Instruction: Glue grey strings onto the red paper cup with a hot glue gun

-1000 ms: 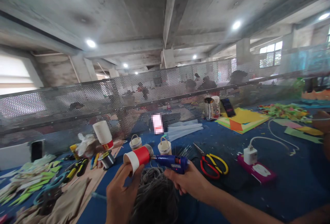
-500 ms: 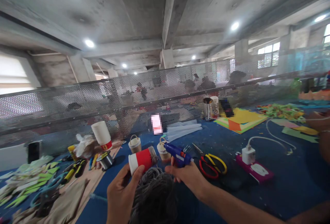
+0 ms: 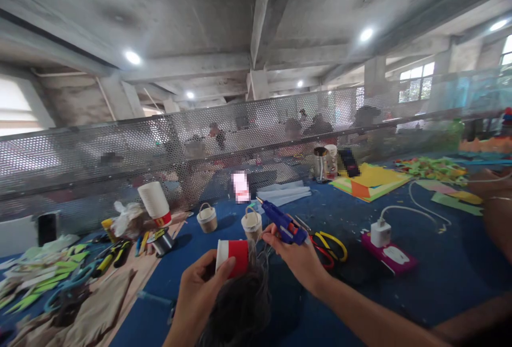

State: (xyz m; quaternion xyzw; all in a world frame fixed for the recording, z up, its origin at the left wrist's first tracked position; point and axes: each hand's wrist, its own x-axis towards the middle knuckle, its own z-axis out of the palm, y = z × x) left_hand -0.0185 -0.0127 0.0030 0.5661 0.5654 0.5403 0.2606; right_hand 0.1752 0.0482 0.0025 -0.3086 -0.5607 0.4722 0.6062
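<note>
My left hand (image 3: 202, 285) is closed around a red and white paper cup (image 3: 237, 257), which lies on its side with its white rim toward the palm. Grey yarn is wound around the cup's far end. A loose heap of dark grey yarn (image 3: 240, 304) sits below the cup. In my right hand (image 3: 294, 256) is a blue hot glue gun (image 3: 283, 223), its nozzle pointing up and left. The thumb and a finger of that hand seem to pinch a yarn strand near the cup. Just beyond stand two small handled baskets, a left one (image 3: 207, 220) and a right one (image 3: 252, 225).
Pliers with red and yellow handles (image 3: 334, 245) lie right of my right hand. Farther right is a white charger (image 3: 380, 234) on a purple box. At left stand stacked paper cups (image 3: 153, 203) and a wire spool (image 3: 160, 243). A perforated metal screen (image 3: 160, 150) borders the table.
My left hand has moved slightly right, and the cup is now more level. My right hand and the glue gun have shifted right, with the nozzle raised away from the right basket.
</note>
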